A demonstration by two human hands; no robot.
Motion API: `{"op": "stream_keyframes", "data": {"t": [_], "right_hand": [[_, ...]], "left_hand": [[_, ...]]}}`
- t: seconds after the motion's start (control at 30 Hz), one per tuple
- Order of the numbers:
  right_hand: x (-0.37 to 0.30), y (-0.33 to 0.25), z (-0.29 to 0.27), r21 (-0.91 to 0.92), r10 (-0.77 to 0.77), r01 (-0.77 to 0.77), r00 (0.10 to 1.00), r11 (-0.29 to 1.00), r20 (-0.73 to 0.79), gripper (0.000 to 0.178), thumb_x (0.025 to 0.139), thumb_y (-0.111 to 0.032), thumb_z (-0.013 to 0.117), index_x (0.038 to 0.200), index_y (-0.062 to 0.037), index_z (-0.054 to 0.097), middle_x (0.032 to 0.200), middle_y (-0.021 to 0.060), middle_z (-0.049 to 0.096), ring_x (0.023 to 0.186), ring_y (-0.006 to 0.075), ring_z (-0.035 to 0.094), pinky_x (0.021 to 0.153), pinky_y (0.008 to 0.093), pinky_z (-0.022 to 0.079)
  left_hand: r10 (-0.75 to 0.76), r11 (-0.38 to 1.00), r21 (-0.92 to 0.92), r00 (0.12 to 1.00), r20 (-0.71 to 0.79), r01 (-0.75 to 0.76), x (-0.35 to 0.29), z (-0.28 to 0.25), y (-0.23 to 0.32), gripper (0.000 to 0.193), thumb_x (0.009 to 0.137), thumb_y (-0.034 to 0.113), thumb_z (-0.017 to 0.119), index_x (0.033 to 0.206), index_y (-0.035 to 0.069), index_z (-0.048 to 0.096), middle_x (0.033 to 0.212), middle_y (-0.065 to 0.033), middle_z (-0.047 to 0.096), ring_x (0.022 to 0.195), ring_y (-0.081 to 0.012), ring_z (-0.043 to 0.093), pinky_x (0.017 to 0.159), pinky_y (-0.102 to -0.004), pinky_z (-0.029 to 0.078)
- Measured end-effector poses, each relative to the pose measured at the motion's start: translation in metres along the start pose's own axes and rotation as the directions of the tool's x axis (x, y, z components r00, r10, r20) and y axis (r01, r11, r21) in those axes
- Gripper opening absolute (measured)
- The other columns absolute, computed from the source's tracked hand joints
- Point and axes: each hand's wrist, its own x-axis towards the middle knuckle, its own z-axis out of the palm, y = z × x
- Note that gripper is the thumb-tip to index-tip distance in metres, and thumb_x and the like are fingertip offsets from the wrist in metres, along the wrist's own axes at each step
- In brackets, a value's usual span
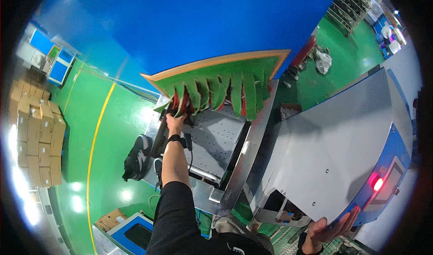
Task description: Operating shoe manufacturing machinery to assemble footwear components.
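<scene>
My left hand reaches far forward, a black band on its wrist, and closes on dark material just under the hanging green strips of a raised flap with a tan edge. Red shows behind the strips. Below lies a perforated metal tray. My right hand presses flat, fingers spread, against the lower edge of a grey and blue machine housing.
A red lamp glows on the machine's blue panel. A blue wall stands behind. Stacked cardboard boxes line the left on a green floor with a yellow line. My black shoes show below.
</scene>
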Motion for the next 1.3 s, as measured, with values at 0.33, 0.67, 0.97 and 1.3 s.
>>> {"op": "stream_keyframes", "data": {"t": [0.33, 0.67, 0.97, 1.3], "right_hand": [[-0.002, 0.001, 0.001, 0.022, 0.016, -0.016, 1.0, 1.0, -0.027, 0.062, 0.106, -0.04, 0.041, 0.145, 0.0078, 0.041, 0.145, 0.0306, 0.047, 0.134, 0.048, 0.046, 0.109, 0.0591, 0.038], [0.021, -0.02, 0.003, 0.152, 0.077, -0.052, 0.983, 0.987, -0.168, 0.056, 0.102, -0.04, 0.053, 0.138, 0.0025, 0.056, 0.143, 0.0192, 0.057, 0.136, 0.0364, 0.05, 0.114, 0.0465, 0.034], [-0.024, -0.021, -0.047, 0.579, 0.09, -0.017, 0.991, 0.815, -0.098, 0.051, 0.088, -0.016, 0.072, 0.134, 0.0027, 0.059, 0.144, 0.0203, 0.055, 0.141, 0.0403, 0.045, 0.119, 0.0551, 0.028], [-0.122, 0.018, -0.085, 0.647, -0.661, -0.761, 0.509, -0.046, 0.552, 0.116, 0.067, -0.014, 0.09, 0.161, -0.0057, 0.022, 0.152, 0.0187, 0.046, 0.14, 0.0293, 0.045, 0.117, 0.0381, 0.033]], "left_hand": [[-0.083, 0.944, -0.296, 0.972, 0.222, 0.148, -0.048, 0.008, 0.017, 0.072, 0.076, 0.04, 0.088, 0.114, 0.004, 0.038, 0.086, -0.008, 0.059, 0.071, -0.0188, 0.059, 0.059, -0.0336, 0.049], [0.21, 0.923, 0.287, 0.961, 0.18, -0.255, -0.158, -0.127, 0.09, 0.059, 0.079, 0.052, 0.066, 0.12, 0.009, 0.072, 0.115, -0.026, 0.068, 0.11, -0.0434, 0.065, 0.094, -0.049, 0.053], [0.723, 0.546, 0.14, 0.549, 0.419, -0.826, -0.354, -0.272, 0.149, 0.055, 0.066, 0.045, 0.08, 0.113, 0.016, 0.077, 0.1, -0.016, 0.06, 0.09, -0.0368, 0.066, 0.081, -0.0443, 0.054], [0.729, 0.383, -0.601, -0.17, 0.663, -0.702, -0.562, -0.236, 0.145, 0.059, 0.071, 0.037, 0.081, 0.12, 0.006, 0.068, 0.11, -0.0167, 0.065, 0.099, -0.0352, 0.066, 0.086, -0.0429, 0.053]]}}
